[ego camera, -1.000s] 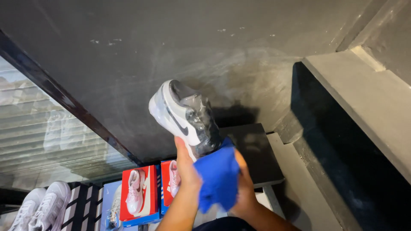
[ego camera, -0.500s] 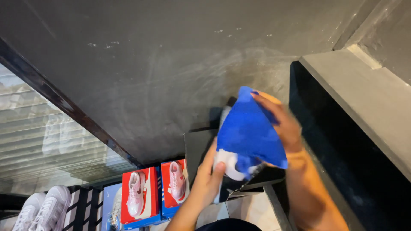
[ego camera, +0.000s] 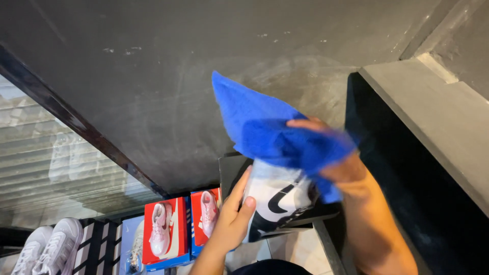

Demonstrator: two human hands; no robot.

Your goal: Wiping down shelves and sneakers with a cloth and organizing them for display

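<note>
My left hand (ego camera: 232,219) grips a white sneaker (ego camera: 277,201) with a black curved mark on its side, holding it from the left near the bottom middle of the view. My right hand (ego camera: 336,158) holds a bright blue cloth (ego camera: 265,127) and presses it over the top of the sneaker. The cloth hides the shoe's upper part and most of my right fingers. One corner of the cloth sticks up to the left. The shoe is over a small black shelf (ego camera: 232,168).
A dark grey wall (ego camera: 204,66) fills the background. A grey ledge (ego camera: 433,112) runs along the right above a dark recess. Below left stand red shoe boxes (ego camera: 163,231) with pink sneakers pictured, and white sneakers (ego camera: 48,249) on a striped surface.
The sneaker has come down from its raised place against the wall to a lower spot. My right hand with the blue cloth has moved up and over the shoe, covering its top.
</note>
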